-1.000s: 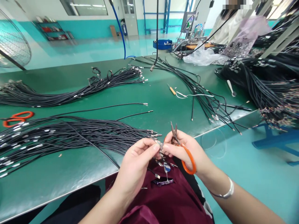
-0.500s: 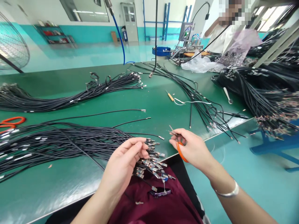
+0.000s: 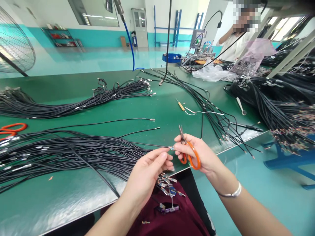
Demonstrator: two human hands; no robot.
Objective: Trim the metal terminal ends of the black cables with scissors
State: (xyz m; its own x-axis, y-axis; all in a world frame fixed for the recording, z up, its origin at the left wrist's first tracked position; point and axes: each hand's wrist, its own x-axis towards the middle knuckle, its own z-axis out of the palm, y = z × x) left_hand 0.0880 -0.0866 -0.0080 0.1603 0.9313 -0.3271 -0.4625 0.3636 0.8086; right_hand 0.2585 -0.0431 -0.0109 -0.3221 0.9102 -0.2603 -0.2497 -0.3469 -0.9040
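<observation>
Right hand: the right hand (image 3: 199,154) was closed round the orange-handled scissors (image 3: 189,154), fingers through the loops; the blades pointed up and stood nearly closed; thumb and forefinger also pinched the metal terminal (image 3: 171,148) of one black cable (image 3: 147,144).
Left hand: the left hand (image 3: 147,173) was held just left of the scissors, fingers curled; its fingertips (image 3: 165,156) lay against the same cable directly below the terminal.
Cable: it ran left from the scissors and joined the near bundle (image 3: 61,152).
Near bundle: black cables lay on the green table (image 3: 73,193) left of the scissors; their terminal ends (image 3: 167,183) hung over the table edge below the left hand, above a maroon garment (image 3: 169,219).
Loose cables: two single cables (image 3: 128,126) lay on the table beyond the scissors.
Far side: a second bundle (image 3: 73,101) lay beyond those; another person (image 3: 236,39) stood far beyond the scissors, to the right.
</observation>
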